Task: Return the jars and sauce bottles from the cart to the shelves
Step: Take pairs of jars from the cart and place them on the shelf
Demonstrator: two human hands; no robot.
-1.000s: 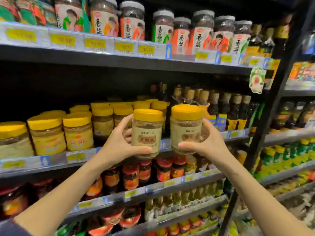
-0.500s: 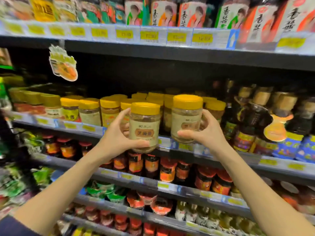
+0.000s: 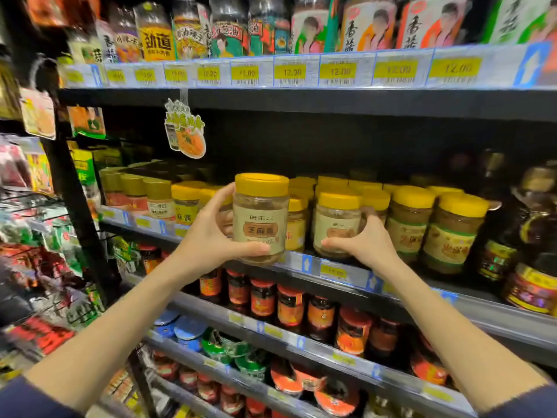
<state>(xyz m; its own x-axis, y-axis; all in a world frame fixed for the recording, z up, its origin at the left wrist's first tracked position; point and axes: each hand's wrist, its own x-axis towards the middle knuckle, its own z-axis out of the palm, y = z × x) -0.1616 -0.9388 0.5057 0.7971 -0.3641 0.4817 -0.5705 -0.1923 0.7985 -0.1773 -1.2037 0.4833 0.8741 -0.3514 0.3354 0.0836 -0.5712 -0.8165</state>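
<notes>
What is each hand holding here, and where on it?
The left hand grips one yellow-lidded jar around its lower body; the right hand grips a second jar low on its side.

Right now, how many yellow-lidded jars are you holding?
2. The left-hand jar, gripped by the left hand, is lifted before the shelf; the right-hand jar, in the right hand, is at its front edge.

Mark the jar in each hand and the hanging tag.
Left yellow-lidded clear jar (image 3: 261, 228), left hand (image 3: 208, 238): head view, label.
Right yellow-lidded clear jar (image 3: 336, 226), right hand (image 3: 371, 246): head view, label.
Hanging paper promo tag (image 3: 189, 141): head view, orange picture.
</notes>
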